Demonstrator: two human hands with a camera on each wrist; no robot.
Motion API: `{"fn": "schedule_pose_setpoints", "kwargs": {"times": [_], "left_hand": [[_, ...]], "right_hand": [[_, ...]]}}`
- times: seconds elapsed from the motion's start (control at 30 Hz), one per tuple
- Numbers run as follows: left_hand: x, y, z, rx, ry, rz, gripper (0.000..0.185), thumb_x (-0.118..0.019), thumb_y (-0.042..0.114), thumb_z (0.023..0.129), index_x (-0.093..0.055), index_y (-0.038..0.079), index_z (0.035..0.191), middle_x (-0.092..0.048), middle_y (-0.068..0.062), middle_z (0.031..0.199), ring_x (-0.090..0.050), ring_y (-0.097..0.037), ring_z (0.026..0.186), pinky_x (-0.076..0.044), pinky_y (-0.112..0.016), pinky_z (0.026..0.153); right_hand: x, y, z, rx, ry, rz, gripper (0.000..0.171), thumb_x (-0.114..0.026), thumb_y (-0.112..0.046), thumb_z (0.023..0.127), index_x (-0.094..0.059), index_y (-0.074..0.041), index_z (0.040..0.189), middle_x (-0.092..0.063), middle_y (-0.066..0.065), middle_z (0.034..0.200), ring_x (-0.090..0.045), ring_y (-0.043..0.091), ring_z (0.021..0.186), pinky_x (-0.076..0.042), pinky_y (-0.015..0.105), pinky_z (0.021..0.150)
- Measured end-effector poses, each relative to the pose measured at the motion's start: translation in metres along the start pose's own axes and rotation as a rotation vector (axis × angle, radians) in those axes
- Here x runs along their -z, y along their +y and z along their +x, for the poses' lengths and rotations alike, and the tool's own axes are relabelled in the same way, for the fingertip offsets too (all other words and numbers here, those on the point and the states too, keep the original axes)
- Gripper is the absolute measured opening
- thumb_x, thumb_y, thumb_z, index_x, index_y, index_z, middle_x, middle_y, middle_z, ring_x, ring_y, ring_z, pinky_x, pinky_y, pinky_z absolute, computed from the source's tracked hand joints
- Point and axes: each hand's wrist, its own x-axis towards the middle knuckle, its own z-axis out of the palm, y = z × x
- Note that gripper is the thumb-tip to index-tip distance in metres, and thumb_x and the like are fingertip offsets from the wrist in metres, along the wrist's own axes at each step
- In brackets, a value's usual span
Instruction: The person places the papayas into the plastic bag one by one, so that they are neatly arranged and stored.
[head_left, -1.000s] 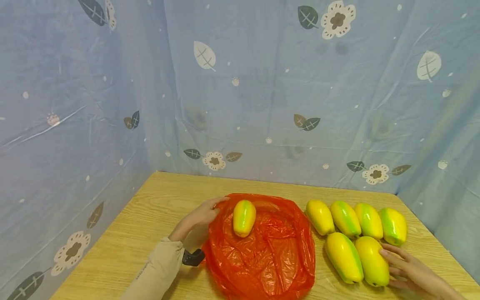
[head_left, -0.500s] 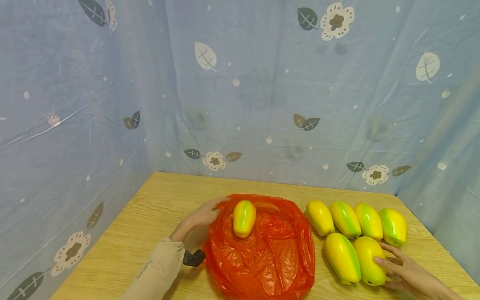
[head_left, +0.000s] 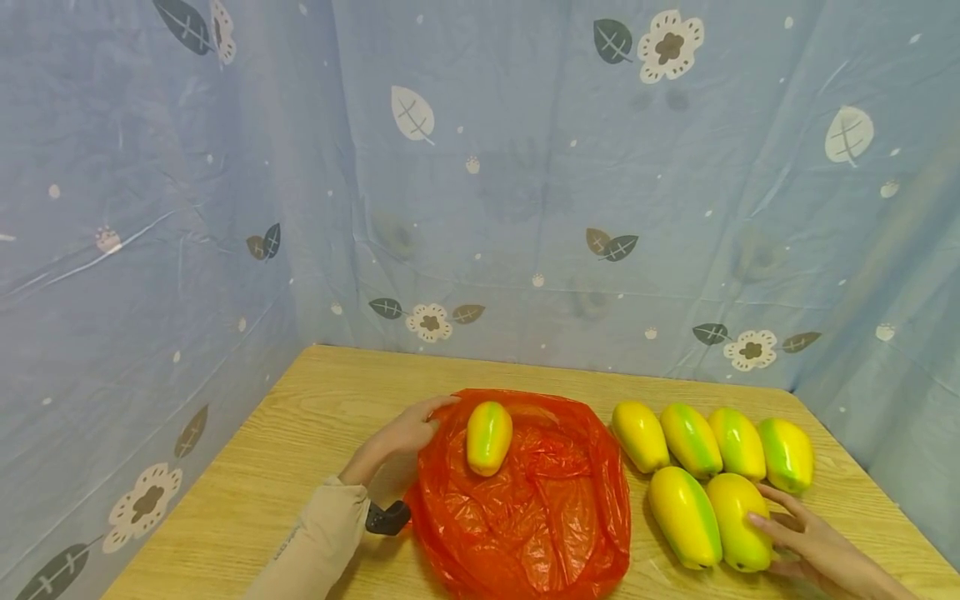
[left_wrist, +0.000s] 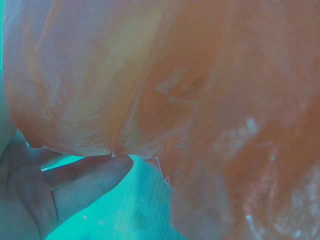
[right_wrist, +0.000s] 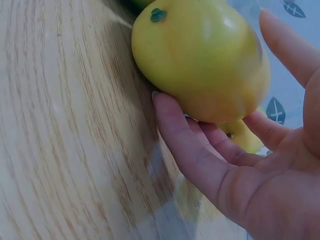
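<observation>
My left hand [head_left: 405, 432] is at the left rim of a red plastic bag [head_left: 517, 533], which lies with its mouth spread wide. In the left wrist view the fingers [left_wrist: 95, 185] hold the bag's edge, and the translucent plastic covers most of the picture. A yellow-green papaya [head_left: 489, 437] lies at the bag's far left part. My right hand [head_left: 806, 537] holds a papaya [head_left: 738, 523] at the front right, thumb above and fingers curved along its side. Seen from the right wrist, the fingers cup the underside of this papaya [right_wrist: 200, 60], close over the wood.
Another papaya [head_left: 684, 517] sits against the held one's left side. Behind them stands a row of several papayas [head_left: 690, 437]. The wooden table [head_left: 315, 417] meets a blue patterned cloth [head_left: 525, 208] at the back. A black object [head_left: 387, 517] shows beside the left wrist.
My right hand has moved slightly left, its thumb further over the papaya. The two front papayas have shifted a little left. The left hand and bag stay put.
</observation>
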Motion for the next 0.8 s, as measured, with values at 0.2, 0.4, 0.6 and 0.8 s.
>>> {"fn": "schedule_pose_setpoints", "kwargs": {"times": [0.2,0.4,0.6,0.8], "left_hand": [[-0.001,-0.001,0.001,0.006,0.003,-0.006,0.048,-0.042,-0.004,0.09,-0.05,0.002,0.136,-0.045,-0.019,0.141,-0.036,-0.039,0.131,-0.028,-0.053,0.108],[0.0,0.001,0.0,0.01,0.004,-0.021,0.047,-0.042,-0.004,0.09,-0.05,0.001,0.136,-0.045,-0.02,0.14,-0.036,-0.04,0.131,-0.028,-0.054,0.107],[0.001,0.002,-0.001,0.007,0.002,-0.02,0.047,-0.042,-0.005,0.09,-0.05,0.001,0.136,-0.045,-0.019,0.141,-0.035,-0.04,0.132,-0.028,-0.054,0.108],[0.002,0.002,0.0,0.015,-0.007,-0.028,0.047,-0.042,-0.003,0.091,-0.048,0.001,0.137,-0.044,-0.019,0.142,-0.034,-0.039,0.132,-0.027,-0.054,0.108]], "right_hand": [[-0.003,-0.003,-0.001,-0.013,0.003,0.021,0.084,-0.04,-0.026,0.103,0.027,0.01,0.138,0.01,0.052,0.132,-0.054,0.036,0.108,-0.049,0.053,0.088],[-0.004,-0.004,-0.003,-0.021,0.016,0.013,0.085,-0.04,-0.027,0.103,0.028,0.01,0.137,0.01,0.053,0.131,-0.052,0.04,0.109,-0.049,0.052,0.088],[0.0,-0.004,-0.006,-0.021,0.04,0.009,0.084,-0.041,-0.026,0.103,0.026,0.012,0.138,0.008,0.053,0.131,-0.054,0.034,0.107,-0.049,0.052,0.088],[0.002,-0.011,-0.011,-0.048,0.118,-0.026,0.087,-0.043,-0.03,0.102,0.023,0.01,0.14,0.003,0.05,0.134,-0.048,0.048,0.111,-0.05,0.053,0.086]]}}
